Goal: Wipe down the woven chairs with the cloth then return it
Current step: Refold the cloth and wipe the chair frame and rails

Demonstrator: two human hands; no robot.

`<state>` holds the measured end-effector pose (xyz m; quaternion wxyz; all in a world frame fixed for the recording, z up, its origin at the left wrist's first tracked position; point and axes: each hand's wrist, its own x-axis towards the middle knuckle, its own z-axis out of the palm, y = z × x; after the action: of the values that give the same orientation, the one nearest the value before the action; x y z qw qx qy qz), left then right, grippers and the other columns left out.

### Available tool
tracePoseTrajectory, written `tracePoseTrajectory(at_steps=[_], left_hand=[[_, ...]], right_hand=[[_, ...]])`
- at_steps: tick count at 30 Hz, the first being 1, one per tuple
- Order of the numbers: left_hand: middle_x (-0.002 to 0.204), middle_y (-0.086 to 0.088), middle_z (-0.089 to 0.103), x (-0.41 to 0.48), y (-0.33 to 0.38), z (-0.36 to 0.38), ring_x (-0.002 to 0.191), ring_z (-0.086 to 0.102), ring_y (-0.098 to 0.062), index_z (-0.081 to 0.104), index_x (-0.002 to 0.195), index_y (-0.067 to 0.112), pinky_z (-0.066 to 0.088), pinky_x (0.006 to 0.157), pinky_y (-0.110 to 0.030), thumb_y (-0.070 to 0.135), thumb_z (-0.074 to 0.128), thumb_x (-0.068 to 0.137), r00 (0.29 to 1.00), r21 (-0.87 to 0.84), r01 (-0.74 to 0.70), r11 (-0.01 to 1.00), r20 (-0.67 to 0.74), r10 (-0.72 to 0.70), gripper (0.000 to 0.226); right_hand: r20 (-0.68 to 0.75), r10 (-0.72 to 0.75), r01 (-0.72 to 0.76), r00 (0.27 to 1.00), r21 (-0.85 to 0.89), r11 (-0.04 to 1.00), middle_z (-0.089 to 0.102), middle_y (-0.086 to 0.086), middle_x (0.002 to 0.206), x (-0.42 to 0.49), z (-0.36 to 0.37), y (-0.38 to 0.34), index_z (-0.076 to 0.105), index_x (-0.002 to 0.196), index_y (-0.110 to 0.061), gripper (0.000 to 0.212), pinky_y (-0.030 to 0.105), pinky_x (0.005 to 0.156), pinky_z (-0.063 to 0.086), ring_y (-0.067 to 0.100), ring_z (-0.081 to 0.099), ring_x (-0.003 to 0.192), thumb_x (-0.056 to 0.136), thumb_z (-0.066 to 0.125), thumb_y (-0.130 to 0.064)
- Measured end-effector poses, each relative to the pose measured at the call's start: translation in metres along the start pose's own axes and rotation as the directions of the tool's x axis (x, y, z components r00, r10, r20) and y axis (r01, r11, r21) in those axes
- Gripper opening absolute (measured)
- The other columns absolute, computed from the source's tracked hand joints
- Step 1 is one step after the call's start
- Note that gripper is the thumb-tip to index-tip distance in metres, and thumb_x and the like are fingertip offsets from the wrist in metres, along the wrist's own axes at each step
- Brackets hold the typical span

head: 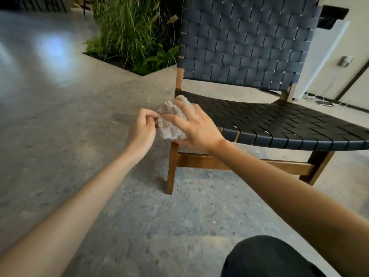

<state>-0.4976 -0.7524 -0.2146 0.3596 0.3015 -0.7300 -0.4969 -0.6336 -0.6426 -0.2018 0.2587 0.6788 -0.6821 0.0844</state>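
Beige cloth (169,127) at woven chair (279,124) corner; left hand (142,126) fingers (148,114) pinch its edge; right hand (194,129) fingers (184,108) spread, pressing; risk: cloth slips off w/ uneven pull.

A: Reference is the chair (259,126). What is at its front left corner?
B: The cloth (169,124), on that corner of the seat and partly past the edge. The right hand (196,130) lies on top of the cloth. The left hand (142,126) is just left of the chair, pinching the cloth's left edge.
A: Behind the chair?
B: A plant bed (131,37), behind and to its left, set into the floor (60,136). Cables (323,100) lie on the floor behind its right rear leg. A wall socket (344,61) is above them, further right.
A: In front?
B: A knee (265,258), well in front of the chair, toward its right side.
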Motion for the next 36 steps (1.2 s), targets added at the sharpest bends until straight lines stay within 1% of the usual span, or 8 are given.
tracePoseTrajectory(at_steps=[5,9,12,17,25,29,33,36], left_hand=[[0.106,-0.006,0.063,-0.002,0.001,0.004,0.097,0.060,-0.021,0.055,0.098,0.019,0.049,0.082,-0.028,0.008,0.034,0.100,0.996,0.067,-0.090,0.994,-0.007,0.090,0.024],[0.106,-0.005,0.061,-0.005,0.015,0.011,0.098,0.055,-0.016,0.056,0.101,0.016,0.039,0.074,-0.018,0.008,0.034,0.100,0.963,0.148,-0.244,0.959,-0.083,0.258,0.023],[0.109,-0.002,0.061,-0.008,0.031,0.024,0.106,0.054,-0.016,0.058,0.111,0.014,0.043,0.088,-0.024,0.011,0.034,0.101,0.934,0.173,-0.336,0.926,-0.062,0.351,0.026],[0.123,0.000,0.058,-0.008,0.066,0.087,0.117,0.050,-0.012,0.056,0.124,0.016,0.035,0.093,-0.016,0.012,0.037,0.100,0.865,0.293,-0.502,0.814,0.170,0.472,0.030],[0.140,0.004,0.045,-0.021,0.115,0.256,0.129,0.041,-0.011,0.048,0.133,0.023,0.031,0.091,-0.019,0.021,0.036,0.101,0.791,0.346,-0.571,0.744,0.475,0.386,0.034],[0.141,0.004,0.044,-0.036,0.126,0.328,0.129,0.040,-0.013,0.047,0.134,0.024,0.034,0.090,-0.021,0.022,0.037,0.101,0.770,0.338,-0.563,0.754,0.546,0.330,0.034],[0.145,0.001,0.040,-0.050,0.139,0.385,0.131,0.038,-0.015,0.045,0.136,0.021,0.038,0.100,-0.028,0.022,0.036,0.101,0.722,0.341,-0.566,0.751,0.645,0.251,0.036],[0.147,0.002,0.037,-0.062,0.150,0.417,0.133,0.038,-0.015,0.042,0.139,0.021,0.036,0.106,-0.032,0.024,0.036,0.102,0.662,0.300,-0.576,0.760,0.717,0.219,0.038]], right_hand=[[-0.110,-0.048,0.046,0.993,-0.020,0.999,0.063,0.021,0.104,0.013,0.000,-0.002,0.069,0.103,-0.009,0.040,0.037,0.058,0.051,0.034,0.056,0.073,0.069,0.084,-0.023],[-0.192,0.090,-0.070,0.977,0.112,0.991,0.062,0.014,0.084,0.021,-0.003,0.002,0.068,0.093,-0.005,0.037,0.034,0.055,0.047,0.030,0.058,0.069,0.072,0.082,-0.033],[-0.150,0.287,-0.260,0.946,0.175,0.950,0.063,0.012,0.097,0.003,-0.016,0.030,0.066,0.104,-0.008,0.041,0.039,0.067,0.050,0.029,0.061,0.085,0.079,0.075,-0.039],[-0.002,0.375,-0.373,0.927,0.079,0.924,0.059,0.004,0.119,-0.091,-0.037,0.092,0.059,0.120,-0.019,0.048,0.037,0.077,0.050,0.024,0.055,0.102,0.081,0.071,-0.044],[-0.022,0.437,-0.435,0.899,-0.167,0.885,0.056,0.012,0.125,-0.235,-0.060,0.187,0.063,0.121,-0.012,0.055,0.037,0.084,0.045,0.029,0.049,0.095,0.079,0.067,-0.048],[-0.019,0.555,-0.535,0.832,-0.293,0.792,0.054,0.010,0.129,-0.298,-0.078,0.236,0.061,0.124,-0.017,0.057,0.041,0.086,0.044,0.030,0.045,0.098,0.087,0.041,-0.055],[-0.055,0.695,-0.674,0.717,-0.310,0.671,0.051,0.012,0.131,-0.348,-0.100,0.274,0.058,0.127,-0.017,0.055,0.047,0.085,0.045,0.037,0.045,0.098,0.080,0.071,-0.044],[-0.106,0.754,-0.746,0.648,-0.287,0.601,0.045,0.010,0.136,-0.366,-0.114,0.283,0.056,0.129,-0.020,0.066,0.047,0.087,0.040,0.037,0.040,0.104,0.074,0.073,-0.053]])
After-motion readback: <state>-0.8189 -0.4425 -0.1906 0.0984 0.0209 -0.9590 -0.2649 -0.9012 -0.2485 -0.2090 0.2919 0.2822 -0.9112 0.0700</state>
